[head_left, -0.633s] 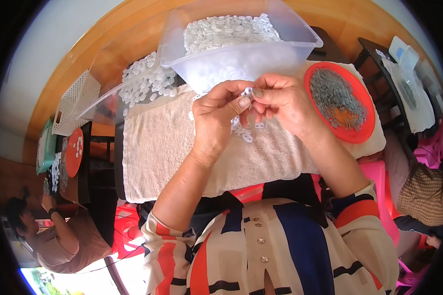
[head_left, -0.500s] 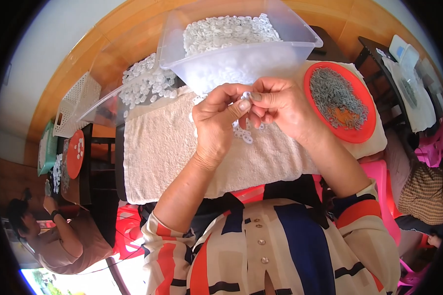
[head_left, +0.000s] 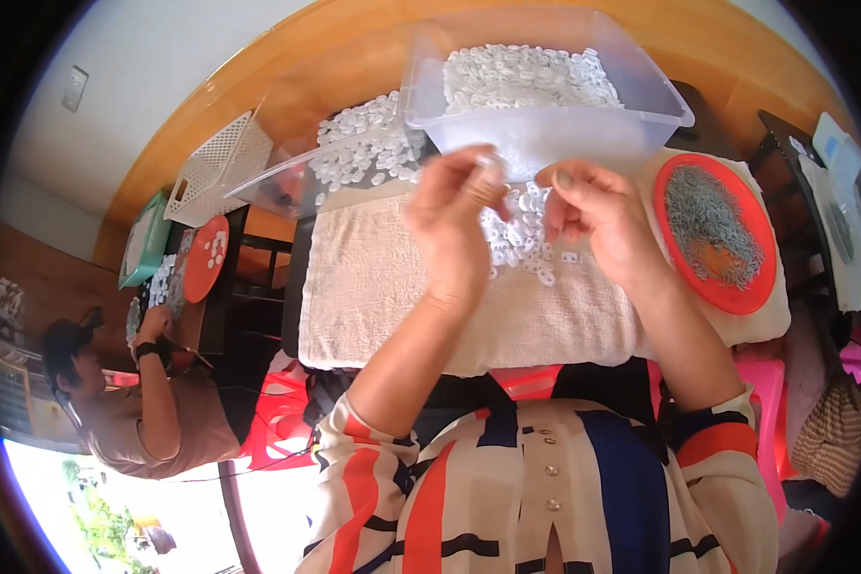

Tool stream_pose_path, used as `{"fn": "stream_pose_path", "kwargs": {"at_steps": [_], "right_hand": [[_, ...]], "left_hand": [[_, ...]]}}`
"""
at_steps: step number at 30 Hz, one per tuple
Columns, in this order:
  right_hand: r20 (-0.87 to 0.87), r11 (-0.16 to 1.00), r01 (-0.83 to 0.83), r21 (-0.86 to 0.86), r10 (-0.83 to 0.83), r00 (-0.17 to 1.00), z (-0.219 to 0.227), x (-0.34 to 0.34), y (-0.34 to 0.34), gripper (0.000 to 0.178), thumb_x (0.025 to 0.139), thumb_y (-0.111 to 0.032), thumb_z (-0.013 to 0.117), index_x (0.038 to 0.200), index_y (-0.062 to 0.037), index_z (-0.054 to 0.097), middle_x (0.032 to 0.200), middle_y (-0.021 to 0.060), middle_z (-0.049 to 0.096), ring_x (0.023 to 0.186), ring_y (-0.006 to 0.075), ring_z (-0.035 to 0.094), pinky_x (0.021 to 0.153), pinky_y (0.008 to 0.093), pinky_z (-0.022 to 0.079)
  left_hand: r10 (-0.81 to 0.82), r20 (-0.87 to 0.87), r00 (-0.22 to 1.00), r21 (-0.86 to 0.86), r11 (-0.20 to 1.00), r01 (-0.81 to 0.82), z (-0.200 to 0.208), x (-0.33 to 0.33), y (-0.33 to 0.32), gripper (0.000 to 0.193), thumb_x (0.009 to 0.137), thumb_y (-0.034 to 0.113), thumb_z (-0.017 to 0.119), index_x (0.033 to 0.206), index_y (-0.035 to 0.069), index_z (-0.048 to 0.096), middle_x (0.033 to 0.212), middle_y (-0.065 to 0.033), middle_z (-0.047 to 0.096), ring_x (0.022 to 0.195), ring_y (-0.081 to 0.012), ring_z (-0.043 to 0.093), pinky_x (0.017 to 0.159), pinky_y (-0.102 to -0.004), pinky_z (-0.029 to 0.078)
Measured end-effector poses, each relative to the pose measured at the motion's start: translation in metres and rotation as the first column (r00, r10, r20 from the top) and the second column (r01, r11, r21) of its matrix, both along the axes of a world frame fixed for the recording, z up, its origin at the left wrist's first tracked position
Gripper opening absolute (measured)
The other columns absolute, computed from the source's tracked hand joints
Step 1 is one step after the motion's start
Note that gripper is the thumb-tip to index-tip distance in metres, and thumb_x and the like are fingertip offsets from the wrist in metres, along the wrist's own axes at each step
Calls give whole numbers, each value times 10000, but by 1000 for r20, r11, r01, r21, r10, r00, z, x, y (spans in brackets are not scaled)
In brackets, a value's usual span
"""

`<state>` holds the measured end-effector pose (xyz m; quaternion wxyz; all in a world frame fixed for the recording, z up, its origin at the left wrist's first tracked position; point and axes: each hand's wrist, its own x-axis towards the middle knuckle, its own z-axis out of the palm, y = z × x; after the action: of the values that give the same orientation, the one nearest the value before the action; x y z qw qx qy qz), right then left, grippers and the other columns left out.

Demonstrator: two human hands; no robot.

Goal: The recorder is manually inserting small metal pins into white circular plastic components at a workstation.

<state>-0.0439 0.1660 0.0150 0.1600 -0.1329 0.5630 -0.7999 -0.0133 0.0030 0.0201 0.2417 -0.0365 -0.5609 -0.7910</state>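
My left hand [head_left: 454, 215], blurred by motion, is raised over the towel-covered table with thumb and fingertips pinched on a small white plastic piece [head_left: 491, 161]. Apart from it, to the right, hangs my right hand [head_left: 607, 215]. Its thumb lies against the curled index finger, and whatever may be between them is too small to make out. Below and between both hands lies a loose pile of small white oval plastic pieces with holes [head_left: 518, 239]. A red round tray [head_left: 767, 225] of thin grey screw-like pieces [head_left: 708, 215] stands to the right of my right hand.
Behind my hands stands a clear plastic bin [head_left: 545, 129] of white pieces. More white pieces [head_left: 364, 148] lie left of it, near a clear sheet-like lid [head_left: 287, 177]. A beige towel [head_left: 373, 287] covers the table. At left, a co-worker [head_left: 163, 411] sits by an orange plate [head_left: 201, 273].
My hands have parted from where they met around a small white piece; the left holds it, the right has drawn away. The pile beneath is now exposed. The whole view has shifted.
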Motion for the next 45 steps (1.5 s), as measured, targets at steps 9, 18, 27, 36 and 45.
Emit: {"fn": "stream_pose_path", "kwargs": {"at_steps": [9,18,27,36,45], "right_hand": [[-165,965,251,-81,-261,951,3,-13,21,215,933,-230,606,925,-20,646,652,5,556,609,144,584,565,234,362],[-254,957,291,-3,-282,925,16,7,45,131,890,-147,644,926,-21,638,660,4,563,628,124,583,576,223,358],[-808,681,599,421,-18,589,-14,13,87,118,801,39,592,889,-40,596,830,25,591,754,135,578,668,272,448],[-773,298,773,561,522,360,-17,2,98,84,752,-10,607,805,-63,646,923,41,562,970,233,521,835,367,371],[-691,256,723,642,602,401,-20,-8,100,100,779,-20,578,829,-75,644,914,59,545,970,234,509,828,363,351]], "left_hand": [[395,-218,893,-668,607,-431,121,-55,-125,273,819,118,733,1049,-17,674,909,-65,676,753,-122,621,613,-238,488],[-14,-250,968,-875,431,-219,13,2,-34,158,716,-15,743,841,47,670,854,-52,630,811,-207,583,665,-300,473],[-358,-168,919,-980,-38,-194,-38,0,17,90,687,38,671,715,59,587,835,-64,538,859,-262,503,676,-398,440],[-348,-98,932,-984,176,-38,-31,6,21,151,674,-17,668,767,49,570,807,-91,564,809,-288,539,686,-403,467],[-296,359,885,-507,734,452,-16,10,17,112,802,-22,651,911,-1,669,758,-52,598,728,-114,565,689,-264,473]]}}
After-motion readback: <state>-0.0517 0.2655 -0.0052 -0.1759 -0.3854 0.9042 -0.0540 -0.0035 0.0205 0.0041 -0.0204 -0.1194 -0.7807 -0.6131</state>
